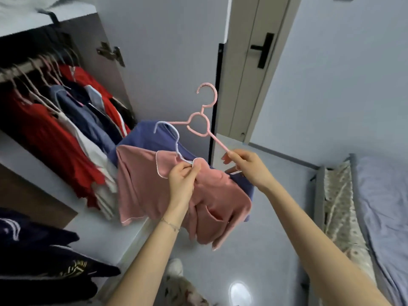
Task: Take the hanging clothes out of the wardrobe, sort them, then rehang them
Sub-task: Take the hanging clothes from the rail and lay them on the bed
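Note:
My left hand (182, 176) pinches the collar of a pink shirt (143, 188) with white piping, which hangs on a pale blue hanger (171, 134). Behind it hangs a blue garment (141, 134) on a pink hanger (204, 120). My right hand (245, 166) grips the right arm of that pink hanger. Both garments are held up in front of the open wardrobe. On the wardrobe rail (19, 69) at the left hang several clothes: red (44, 138), white (88, 146) and blue (79, 111) ones.
Dark folded clothes (44, 261) lie on a lower wardrobe shelf at bottom left. The open wardrobe door (167, 58) stands behind the held garments. A room door (254, 62) with a black handle is at the back. A bed (379, 206) runs along the right.

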### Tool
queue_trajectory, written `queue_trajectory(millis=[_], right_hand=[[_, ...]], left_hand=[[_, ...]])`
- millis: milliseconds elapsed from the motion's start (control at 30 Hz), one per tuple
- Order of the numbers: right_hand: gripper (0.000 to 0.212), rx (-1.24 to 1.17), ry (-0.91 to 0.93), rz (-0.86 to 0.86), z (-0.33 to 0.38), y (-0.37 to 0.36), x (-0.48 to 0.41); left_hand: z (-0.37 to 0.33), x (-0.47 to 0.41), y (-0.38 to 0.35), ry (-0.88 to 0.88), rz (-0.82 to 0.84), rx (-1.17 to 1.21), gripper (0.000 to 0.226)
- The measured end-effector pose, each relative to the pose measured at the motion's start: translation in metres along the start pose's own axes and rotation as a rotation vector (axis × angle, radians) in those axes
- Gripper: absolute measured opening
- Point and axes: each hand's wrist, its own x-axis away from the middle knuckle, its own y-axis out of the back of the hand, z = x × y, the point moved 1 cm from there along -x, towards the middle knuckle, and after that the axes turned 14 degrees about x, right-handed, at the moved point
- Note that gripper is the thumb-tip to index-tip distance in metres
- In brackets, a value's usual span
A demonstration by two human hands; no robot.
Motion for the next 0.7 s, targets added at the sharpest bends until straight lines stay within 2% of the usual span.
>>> queue_trajectory(millis=[200, 367, 533, 633, 700], right_hand=[[0.022, -0.004, -0.139, -0.113, -0.042, 0.062, 0.047], [0.023, 0.108, -0.210, -0.270, -0.076, 0.105, 0.075], [0.029, 0.333, -0.268, -0.402, -0.106, 0.141, 0.104], [0.038, 0.332, -0.320, -0.461, -0.116, 0.155, 0.119], [0.036, 0.299, -0.362, -0.529, -0.123, 0.165, 0.130]], left_hand=[[0.032, 0.023, -0.078, 0.125, 0.126, 0.020, 0.037], [0.056, 0.035, -0.145, 0.230, 0.268, 0.030, 0.020], [0.084, 0.036, -0.210, 0.303, 0.506, 0.001, 0.031], [0.097, 0.034, -0.243, 0.341, 0.642, -0.046, 0.034], [0.106, 0.035, -0.268, 0.383, 0.732, -0.056, 0.034]])
